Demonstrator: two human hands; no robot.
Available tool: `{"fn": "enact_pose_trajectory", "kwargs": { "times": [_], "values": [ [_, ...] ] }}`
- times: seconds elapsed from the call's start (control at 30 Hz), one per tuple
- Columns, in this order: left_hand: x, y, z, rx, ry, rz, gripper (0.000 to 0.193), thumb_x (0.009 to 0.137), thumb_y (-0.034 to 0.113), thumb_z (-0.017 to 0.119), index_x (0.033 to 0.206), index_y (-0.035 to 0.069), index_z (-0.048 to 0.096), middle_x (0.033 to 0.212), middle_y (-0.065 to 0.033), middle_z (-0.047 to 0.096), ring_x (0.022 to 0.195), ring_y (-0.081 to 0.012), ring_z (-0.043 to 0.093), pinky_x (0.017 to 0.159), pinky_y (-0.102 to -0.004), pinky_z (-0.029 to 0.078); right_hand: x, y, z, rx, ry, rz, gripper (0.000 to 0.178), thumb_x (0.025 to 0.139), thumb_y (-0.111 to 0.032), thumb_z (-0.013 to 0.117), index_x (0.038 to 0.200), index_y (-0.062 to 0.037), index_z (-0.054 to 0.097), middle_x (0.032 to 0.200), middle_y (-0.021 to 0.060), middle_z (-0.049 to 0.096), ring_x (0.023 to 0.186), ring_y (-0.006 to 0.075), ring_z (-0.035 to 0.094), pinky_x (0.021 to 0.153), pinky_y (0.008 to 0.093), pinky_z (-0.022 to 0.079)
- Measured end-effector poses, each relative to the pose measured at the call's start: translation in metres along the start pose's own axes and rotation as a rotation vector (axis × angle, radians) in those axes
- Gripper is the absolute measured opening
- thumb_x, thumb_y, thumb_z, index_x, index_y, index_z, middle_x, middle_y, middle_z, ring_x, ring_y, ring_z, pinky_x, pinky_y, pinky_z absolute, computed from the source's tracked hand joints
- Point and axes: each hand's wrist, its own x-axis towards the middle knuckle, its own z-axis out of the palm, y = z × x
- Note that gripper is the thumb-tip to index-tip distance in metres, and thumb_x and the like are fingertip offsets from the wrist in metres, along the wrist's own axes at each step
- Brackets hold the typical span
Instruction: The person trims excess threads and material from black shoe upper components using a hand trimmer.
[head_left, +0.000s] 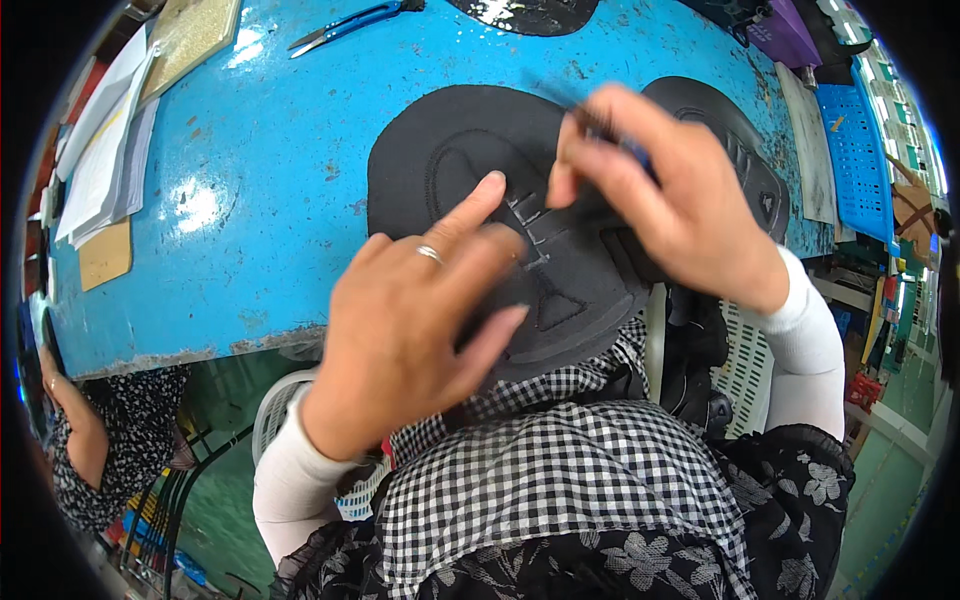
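Observation:
A rounded black padded fabric piece [405, 150] with stitched outlines and short grey marks lies at the table's front edge. My left hand [400, 310] is over its left part, index finger stretched out beside the marks and the fingers spread; a ring is on one finger. Above the right side of the piece, my right hand [670, 185] is closed around a slim dark tool with a blue part [634, 150]. The tool's thin end points up and left and is blurred, so its exact kind does not show. A second, similar black piece [690, 95] lies partly behind my right hand.
Blue-handled thread snips [355, 22] and another black piece [525, 12] lie farther back on the blue table [270, 250]. Papers [115, 140] are at the left, a blue basket [855, 160] at the right. Another person's arm [80, 430] shows at the lower left.

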Motion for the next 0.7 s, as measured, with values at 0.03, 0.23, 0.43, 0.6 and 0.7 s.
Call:
{"fn": "enact_pose_trajectory", "kwargs": {
  "times": [0.03,0.23,0.43,0.6,0.7],
  "values": [
    [-0.002,-0.008,-0.004,-0.394,-0.006,-0.162,0.043,0.071,0.006,0.071,0.109,0.011,0.052,0.135,-0.0136,0.056,0.066,-0.0138,0.052,0.062,-0.0255,0.040,-0.008,-0.001,0.004,-0.096,-0.024,-0.099,0.012,0.094,-0.006,0.051,0.103,-0.0011,0.058,0.086,0.0103,0.069,0.074,0.0175,0.068,0.065,0.0258,0.051],
    [-0.019,-0.046,0.014,-1.209,0.501,-0.409,0.019,0.093,0.001,0.047,0.111,0.006,0.043,0.122,-0.0175,0.057,0.081,-0.0123,0.053,0.068,-0.0245,0.043,-0.034,-0.026,0.058,-0.866,-0.073,-0.347,0.036,0.086,-0.024,0.060,0.102,0.0075,0.063,0.105,0.0345,0.063,0.043,0.0124,0.054,0.036,0.0247,0.040],
    [-0.045,-0.046,0.039,-1.199,0.734,-0.346,0.015,0.094,0.002,0.049,0.109,0.005,0.046,0.109,-0.0107,0.053,0.095,-0.0164,0.051,0.085,-0.0308,0.041,-0.028,-0.031,0.075,-1.045,0.051,-0.352,0.022,0.080,-0.015,0.061,0.086,0.0058,0.064,0.093,0.0339,0.066,0.041,0.0097,0.054,0.033,0.0240,0.037],
    [-0.050,-0.032,0.051,-1.079,0.740,-0.412,0.027,0.091,0.001,0.049,0.118,0.002,0.043,0.123,-0.0174,0.051,0.106,-0.0214,0.053,0.093,-0.0347,0.041,-0.020,-0.008,0.040,-0.189,0.208,-0.188,0.014,0.079,-0.014,0.062,0.079,0.0004,0.059,0.079,0.0271,0.065,0.046,0.0297,0.058,0.044,0.0345,0.048],
    [-0.051,-0.030,0.054,-0.905,0.604,-0.364,0.040,0.087,0.006,0.051,0.126,-0.001,0.042,0.138,-0.0227,0.044,0.122,-0.0263,0.047,0.103,-0.0375,0.036,-0.037,-0.014,-0.017,0.214,0.458,0.308,0.029,0.090,-0.027,0.062,0.102,-0.0017,0.064,0.061,0.0070,0.060,0.049,0.0207,0.058,0.046,0.0342,0.045]
  ]
}}
